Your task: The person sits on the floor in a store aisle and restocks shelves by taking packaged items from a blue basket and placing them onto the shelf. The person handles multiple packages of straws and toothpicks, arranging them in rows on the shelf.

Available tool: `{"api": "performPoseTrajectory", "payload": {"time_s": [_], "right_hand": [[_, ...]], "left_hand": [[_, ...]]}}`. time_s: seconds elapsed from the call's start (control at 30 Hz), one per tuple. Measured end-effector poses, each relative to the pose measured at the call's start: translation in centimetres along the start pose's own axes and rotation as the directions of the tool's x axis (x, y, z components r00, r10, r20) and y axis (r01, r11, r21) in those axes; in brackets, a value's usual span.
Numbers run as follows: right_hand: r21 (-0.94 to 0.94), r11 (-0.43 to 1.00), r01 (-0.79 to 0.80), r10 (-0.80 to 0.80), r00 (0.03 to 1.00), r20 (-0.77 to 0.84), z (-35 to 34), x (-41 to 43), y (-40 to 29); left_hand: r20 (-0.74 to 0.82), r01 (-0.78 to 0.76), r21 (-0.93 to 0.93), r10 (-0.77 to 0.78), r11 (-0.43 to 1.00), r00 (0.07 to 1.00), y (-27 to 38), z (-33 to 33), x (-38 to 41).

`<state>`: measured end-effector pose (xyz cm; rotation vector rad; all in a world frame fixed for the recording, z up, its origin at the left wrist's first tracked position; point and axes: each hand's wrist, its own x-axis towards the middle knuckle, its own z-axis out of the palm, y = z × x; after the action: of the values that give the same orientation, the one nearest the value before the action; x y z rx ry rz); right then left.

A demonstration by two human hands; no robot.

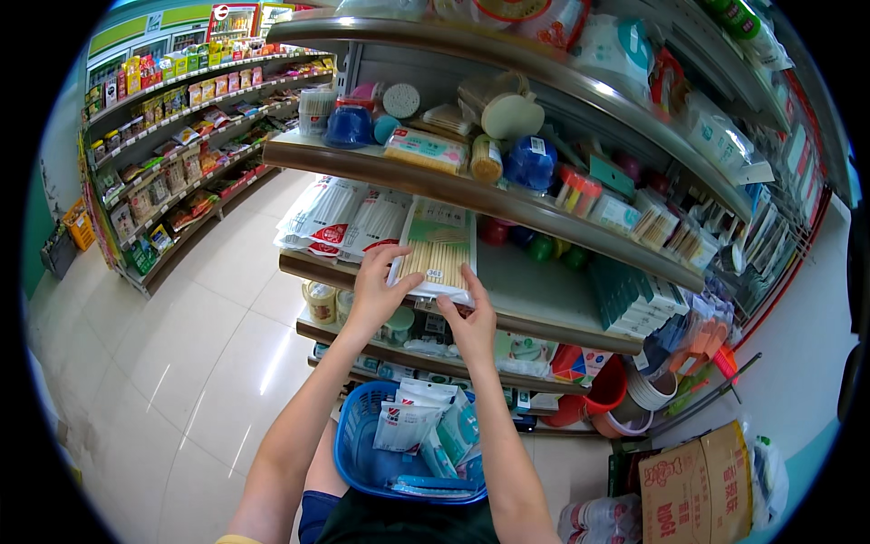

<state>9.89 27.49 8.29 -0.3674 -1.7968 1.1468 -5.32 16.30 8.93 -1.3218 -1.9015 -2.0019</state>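
A flat clear pack of bamboo chopsticks [438,255] with a green and white print lies at the front of a middle shelf [537,292]. My left hand [380,285] holds its lower left side, thumb on the front. At the lower right corner, my right hand [470,323] grips the edge between thumb and fingers. To the left are bags of white plastic-looking sticks or straws [326,211], stacked on the same shelf. Below my arms, a blue plastic basket [363,469] rests against my lap, holding white pouches [406,427] and teal packets [459,428].
The shelf above carries blue bowls [532,163], toothpick tubs [578,190] and brushes. Teal boxes [632,296] stand at the right end of the middle shelf. Red buckets [605,384] and a cardboard carton [697,486] stand at right. Snack shelves [183,153] line the left aisle.
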Motion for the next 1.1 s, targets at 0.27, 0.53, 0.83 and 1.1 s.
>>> {"api": "performPoseTrajectory", "payload": {"time_s": [0.27,0.53,0.83,1.1], "right_hand": [[-0.294,0.954,0.068,-0.098,0.991,-0.089,-0.1,2.9,-0.3],[-0.51,0.858,0.064,-0.141,0.984,-0.113,0.9,5.8,3.2],[-0.394,0.919,0.028,-0.021,1.0,0.022,1.2,5.1,3.4],[-0.387,0.916,0.104,-0.093,0.995,0.046,0.5,4.3,3.6]], "left_hand": [[-0.092,-0.152,0.076,0.159,0.985,0.983,0.8,0.9,2.2],[-0.126,-0.256,0.41,0.332,0.875,0.935,-1.8,2.9,4.9],[-0.091,-0.15,0.373,0.197,0.916,0.976,-2.0,3.9,3.5],[-0.135,-0.162,0.48,0.255,0.862,0.957,-1.8,4.0,2.2]]}}
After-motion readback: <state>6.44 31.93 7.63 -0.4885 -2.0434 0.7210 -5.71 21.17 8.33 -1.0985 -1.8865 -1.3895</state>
